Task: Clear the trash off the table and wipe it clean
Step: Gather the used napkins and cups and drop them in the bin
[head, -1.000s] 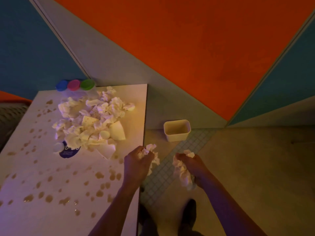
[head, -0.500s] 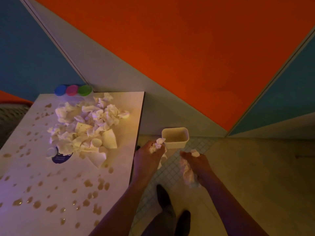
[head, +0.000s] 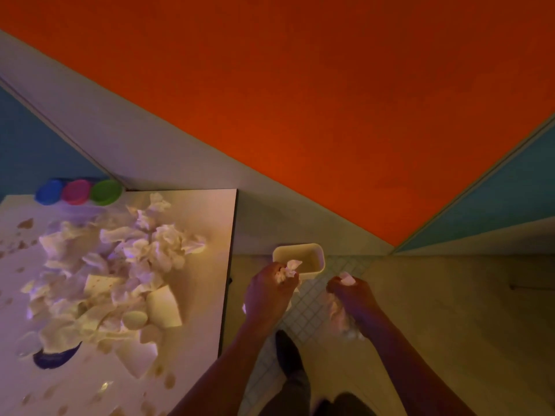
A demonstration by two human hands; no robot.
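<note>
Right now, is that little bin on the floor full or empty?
Mostly empty, as far as shows. The bin stands upright and its visible inside is bare; the near corner is hidden by the tissue in the left hand.

Wall (head: 300,100): large orange panel, edged by a pale grey band (head: 168,151) running diagonally down to the floor. Blue panels flank the orange, one left of it (head: 30,145), one right of it (head: 510,199). Floor (head: 450,325): pale, yellowish under warm dim light, lying below the orange panel. A strip of small white square tiles (head: 312,310) crosses the floor beneath the panel's lower point. Light: warm yellow near that point, shading to violet far to its left.
</note>
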